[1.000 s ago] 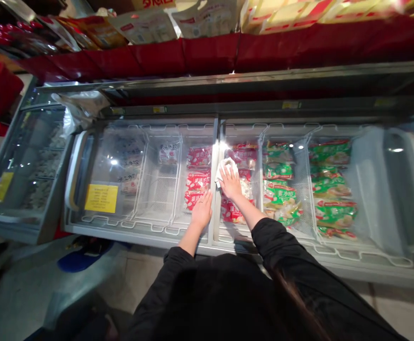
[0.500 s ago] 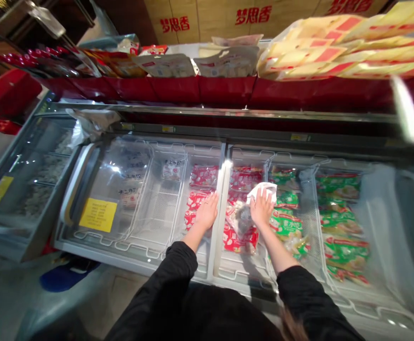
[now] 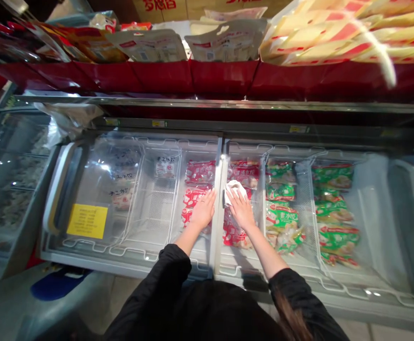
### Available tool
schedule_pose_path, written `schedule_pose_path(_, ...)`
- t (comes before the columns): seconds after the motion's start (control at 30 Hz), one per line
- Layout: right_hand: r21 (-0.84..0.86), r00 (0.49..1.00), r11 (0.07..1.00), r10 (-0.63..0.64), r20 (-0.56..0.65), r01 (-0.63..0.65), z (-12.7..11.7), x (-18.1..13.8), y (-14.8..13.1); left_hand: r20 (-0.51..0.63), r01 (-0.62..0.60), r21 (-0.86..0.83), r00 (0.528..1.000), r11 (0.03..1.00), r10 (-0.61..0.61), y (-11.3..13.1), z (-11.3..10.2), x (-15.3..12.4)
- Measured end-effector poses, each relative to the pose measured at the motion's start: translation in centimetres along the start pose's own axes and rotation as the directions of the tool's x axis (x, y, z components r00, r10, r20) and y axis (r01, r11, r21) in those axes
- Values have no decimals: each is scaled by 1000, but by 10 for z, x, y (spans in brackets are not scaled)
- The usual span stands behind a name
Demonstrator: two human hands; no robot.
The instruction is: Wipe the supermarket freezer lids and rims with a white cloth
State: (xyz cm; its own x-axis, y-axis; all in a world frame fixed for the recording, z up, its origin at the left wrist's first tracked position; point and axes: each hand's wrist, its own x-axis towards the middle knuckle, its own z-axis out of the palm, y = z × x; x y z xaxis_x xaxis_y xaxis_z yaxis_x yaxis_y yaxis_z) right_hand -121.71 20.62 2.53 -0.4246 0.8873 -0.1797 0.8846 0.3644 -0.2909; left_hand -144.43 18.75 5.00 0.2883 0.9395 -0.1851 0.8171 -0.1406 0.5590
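Resting on freezer lids (image 3: 153,201): hands (image 3: 204,210), white cloth (image 3: 233,186) | red-fronted shelf (image 3: 224,78) behind

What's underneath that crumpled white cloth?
The crumpled white cloth lies on a transparent lid. Below, red-and-white plastic packets show around it; anything directly beneath it and the bare right hand is covered.

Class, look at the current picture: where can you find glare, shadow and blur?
Head view: bright glare spots on the left glass lid; head view: a dark shadow below the right forearm; head view: a pale streak across the yellow packs; head view: small print on the yellow notice too blurred to read.
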Motion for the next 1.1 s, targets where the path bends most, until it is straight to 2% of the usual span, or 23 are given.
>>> schedule_pose_path(0.1,-3,996,997,83,26,-83,-8,-4,20,-1,2,-25,1000,1000,-2,1,0,0)
schedule_pose_path(0.2,45,977,976,214,24,-215,-17,39,28,13,2,-22,1000,1000,-2,3,-4,1)
schedule_pose_path(0.33,78,954,951,299,16,-300,-18,111,19,35,-3,12,999,1000,3,5,-9,3)
schedule_pose_path(0.43,71,961,959,276,7,-275,-12,121,-1,35,-23,39,999,999,22,4,-8,-1)
schedule_pose_path(0.53,51,984,982,180,11,-180,-4,79,-24,36,-52,66,998,996,49,0,-6,-12)
schedule_pose_path(0.63,34,994,994,103,38,-104,8,6,-48,50,-83,86,996,993,79,-4,-1,-30)
schedule_pose_path(0.8,30,991,995,88,101,-91,43,-125,-88,58,-50,122,997,991,43,-2,11,-60)
schedule_pose_path(0.9,48,990,995,83,111,-88,63,-180,-109,48,-25,139,999,990,18,4,19,-78)
schedule_pose_path(1.0,64,988,991,110,109,-118,73,-197,-118,60,-24,145,998,989,16,7,25,-100)
schedule_pose_path(1.1,75,982,982,164,92,-171,70,-169,-115,97,-49,140,995,989,35,4,31,-124)
